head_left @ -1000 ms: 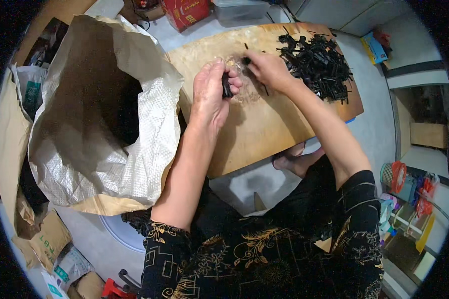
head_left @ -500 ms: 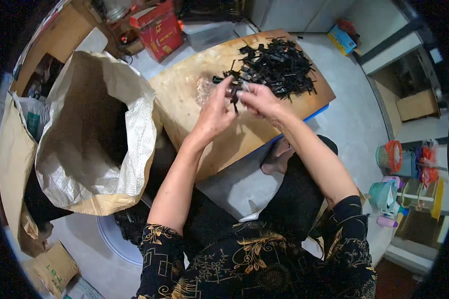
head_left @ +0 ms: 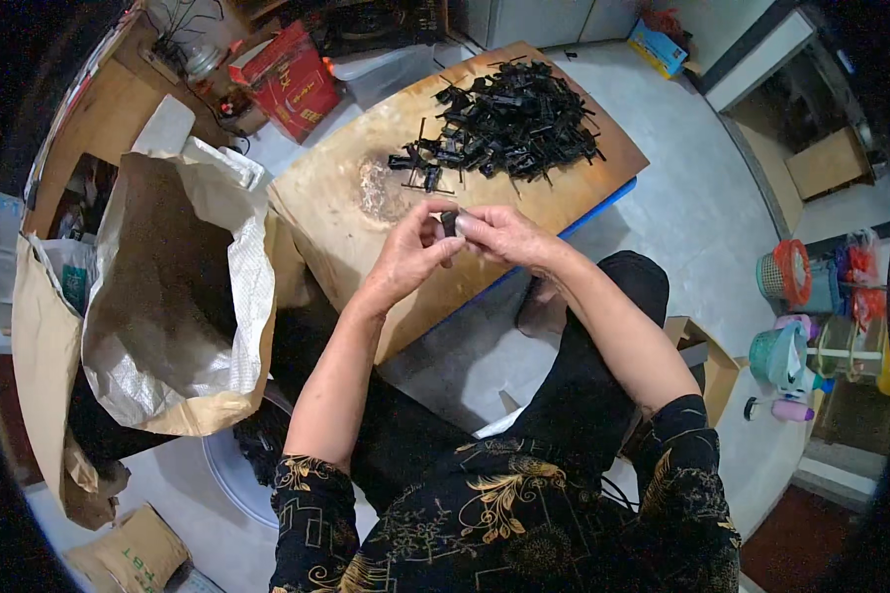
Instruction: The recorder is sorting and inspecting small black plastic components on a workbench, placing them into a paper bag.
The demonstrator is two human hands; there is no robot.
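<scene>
Over the near part of a wooden board (head_left: 336, 267), my two hands meet at one small black plastic part (head_left: 450, 222). My left hand (head_left: 410, 252) is closed with thumb and fingers around its left side. From the other side, my right hand (head_left: 509, 235) pinches the same part. Beyond them lies a heap of black plastic parts (head_left: 514, 119) with thin sticks jutting out. A few loose black parts (head_left: 427, 163) lie between the heap and a rough, worn patch (head_left: 376, 188) in the board.
A large open woven sack (head_left: 247, 296) stands left of the board. At the back are a red box (head_left: 292, 84) and a clear plastic bin (head_left: 386, 71). A blue tub (head_left: 237, 474) sits on the floor below the sack. Baskets (head_left: 783, 272) stand at the right.
My hands have come closer to me and drawn together on the black part, which shows more plainly. The whole view has shifted slightly.
</scene>
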